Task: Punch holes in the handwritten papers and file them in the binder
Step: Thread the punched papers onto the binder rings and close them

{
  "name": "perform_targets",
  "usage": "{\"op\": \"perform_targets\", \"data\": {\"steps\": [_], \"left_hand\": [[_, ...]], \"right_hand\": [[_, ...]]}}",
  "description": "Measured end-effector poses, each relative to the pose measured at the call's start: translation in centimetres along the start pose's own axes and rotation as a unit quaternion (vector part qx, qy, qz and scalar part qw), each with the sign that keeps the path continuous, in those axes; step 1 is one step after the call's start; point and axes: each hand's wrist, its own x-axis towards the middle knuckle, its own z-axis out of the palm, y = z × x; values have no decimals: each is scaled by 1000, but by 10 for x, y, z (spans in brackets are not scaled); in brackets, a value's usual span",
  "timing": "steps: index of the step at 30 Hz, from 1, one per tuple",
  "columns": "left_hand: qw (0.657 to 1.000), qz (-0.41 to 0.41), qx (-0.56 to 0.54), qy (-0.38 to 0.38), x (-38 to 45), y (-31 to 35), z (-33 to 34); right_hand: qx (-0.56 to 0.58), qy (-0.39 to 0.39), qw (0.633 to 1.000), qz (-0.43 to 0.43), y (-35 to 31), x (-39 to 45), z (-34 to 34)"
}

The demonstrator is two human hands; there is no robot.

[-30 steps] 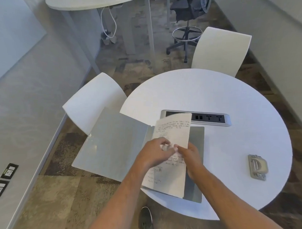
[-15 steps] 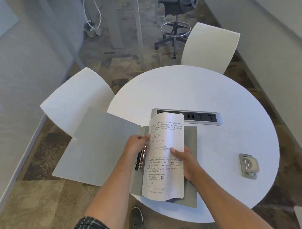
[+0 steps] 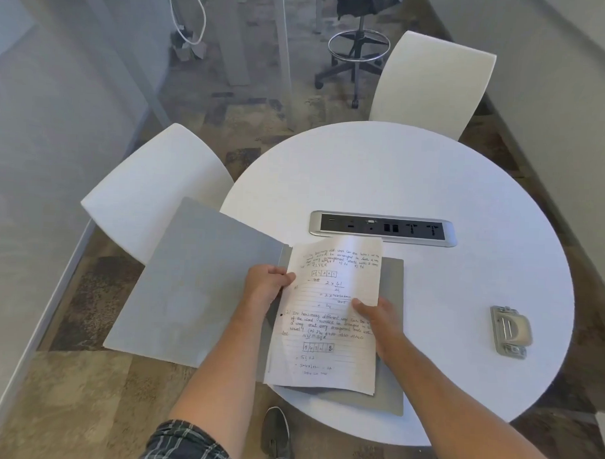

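Note:
The grey binder [image 3: 203, 284] lies open at the table's near left, its left cover hanging past the table edge. A thin stack of handwritten papers [image 3: 328, 333] rests on the binder's right half, with a punched hole showing at its left margin. My left hand [image 3: 264, 289] is curled at the papers' left edge over the binder's spine and hides what lies beneath it. My right hand [image 3: 380, 321] holds the papers' right edge, thumb on top. The grey hole punch [image 3: 510, 331] sits alone at the table's right side.
The round white table [image 3: 416, 171] has a silver power-socket strip [image 3: 383, 228] set in its middle, just beyond the papers. White chairs stand at the far side [image 3: 433, 82] and the left [image 3: 151, 193]. A rolling stool [image 3: 355, 49] stands further off. My shoe [image 3: 275, 431] shows under the table.
My left hand has moved from the middle of the papers to their left edge at the spine, covering the metal clip seen earlier. The papers have settled flatter on the binder's right half.

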Motion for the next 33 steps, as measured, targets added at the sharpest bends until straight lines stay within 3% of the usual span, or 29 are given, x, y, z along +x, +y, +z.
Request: {"op": "perform_targets", "data": {"steps": [4,10,18,28,33], "left_hand": [[990,49,131,31,3,-10,6],[978,89,185,30,6,-2,21],[969,115,214,31,12,-2,22],[970,87,227,-10,13,-3,8],[963,88,256,20,8,0,13]], "right_hand": [[-53,41,998,5,7,-1,-8],[-70,15,997,1,16,1,-21],[-103,11,994,-24,19,1,-29],[-138,-33,989,-40,17,-4,-28],[-142,-37,988,-47,17,-6,-28]]}}
